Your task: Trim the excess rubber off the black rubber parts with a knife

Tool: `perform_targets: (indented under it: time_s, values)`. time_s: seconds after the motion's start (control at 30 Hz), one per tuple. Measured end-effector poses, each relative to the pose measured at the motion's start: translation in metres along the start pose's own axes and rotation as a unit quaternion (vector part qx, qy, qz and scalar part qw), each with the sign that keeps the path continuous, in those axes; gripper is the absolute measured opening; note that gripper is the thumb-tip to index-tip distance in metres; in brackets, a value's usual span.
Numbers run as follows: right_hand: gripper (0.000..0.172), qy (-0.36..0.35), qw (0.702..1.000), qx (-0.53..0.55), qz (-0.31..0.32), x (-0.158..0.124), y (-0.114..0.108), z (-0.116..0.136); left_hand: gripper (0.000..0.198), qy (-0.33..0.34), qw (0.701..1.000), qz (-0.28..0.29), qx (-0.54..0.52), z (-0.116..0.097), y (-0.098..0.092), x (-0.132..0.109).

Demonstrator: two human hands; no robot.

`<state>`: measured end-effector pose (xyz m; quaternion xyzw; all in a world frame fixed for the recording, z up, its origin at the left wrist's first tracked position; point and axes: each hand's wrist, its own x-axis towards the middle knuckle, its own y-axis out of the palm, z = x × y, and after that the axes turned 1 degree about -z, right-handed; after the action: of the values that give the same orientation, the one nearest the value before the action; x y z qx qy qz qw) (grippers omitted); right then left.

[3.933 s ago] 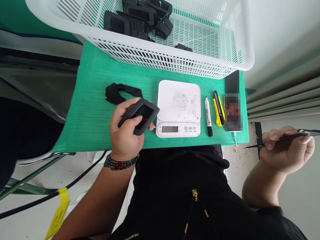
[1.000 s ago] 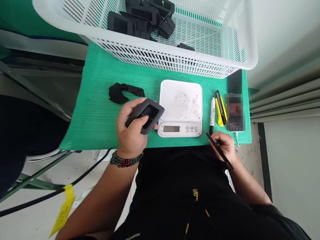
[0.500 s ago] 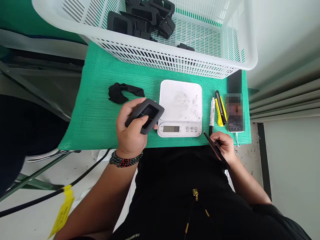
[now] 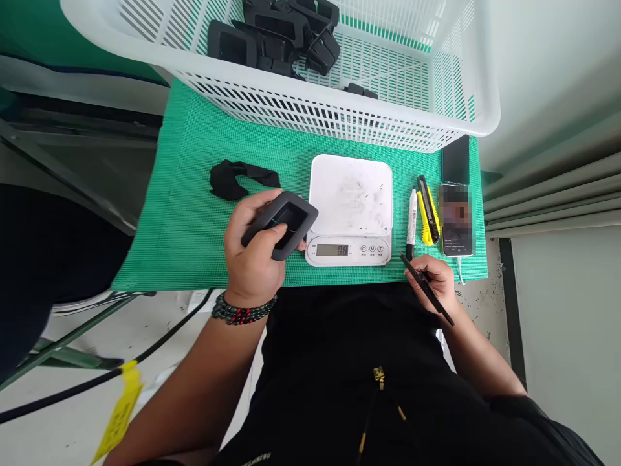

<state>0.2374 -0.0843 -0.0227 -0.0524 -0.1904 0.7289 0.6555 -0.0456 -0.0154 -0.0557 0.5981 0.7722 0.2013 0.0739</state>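
Note:
My left hand (image 4: 255,249) is closed around a black rectangular plastic frame (image 4: 301,228), its thumb pressed into the recessed middle. In my right hand (image 4: 436,278) is a thin, flat black piece (image 4: 427,289), seen nearly edge-on, so its kind does not show. Between the hands lies a white digital scale (image 4: 350,194), with dark specks on its plate and a display that seems to read 0.8. Beyond my left hand a crumpled strip of black cloth-like material (image 4: 228,181) rests on the green mat (image 4: 184,226).
A white slatted basket (image 4: 310,97) with several black plastic parts (image 4: 276,32) stands at the back. Right of the scale are a white marker (image 4: 412,217), a yellow utility knife (image 4: 427,210) and a phone (image 4: 457,239) on a cable. A curtain (image 4: 553,188) hangs at the right.
The flat black piece in my right hand has turned to a thinner, more edge-on view and shifted slightly right. My left hand and its frame have hardly moved.

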Motion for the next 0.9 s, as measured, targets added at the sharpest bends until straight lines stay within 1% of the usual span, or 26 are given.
perform_targets:
  time_s: [0.17, 0.5, 0.73, 0.9]
  values:
    - [0.025, 0.012, 1.0, 0.008, -0.006, -0.0021, 0.0005, 0.0007, 0.038, -0.011, 1.0, -0.017, 0.003, -0.0011, 0.0012, -0.0002]
    - [0.039, 0.028, 0.999, 0.001, -0.038, -0.0049, -0.0029, -0.0026, 0.039, -0.018, 1.0, -0.02, 0.002, -0.0024, 0.0018, 0.0]
    - [0.04, 0.036, 0.999, 0.007, -0.03, -0.0041, 0.0024, 0.0002, 0.038, -0.002, 1.0, -0.005, 0.004, 0.0006, -0.0012, -0.0006]
    - [0.037, 0.047, 0.998, 0.007, -0.037, -0.0043, 0.0011, 0.0018, 0.038, -0.014, 1.0, 0.003, -0.002, -0.0015, -0.0029, 0.0027]
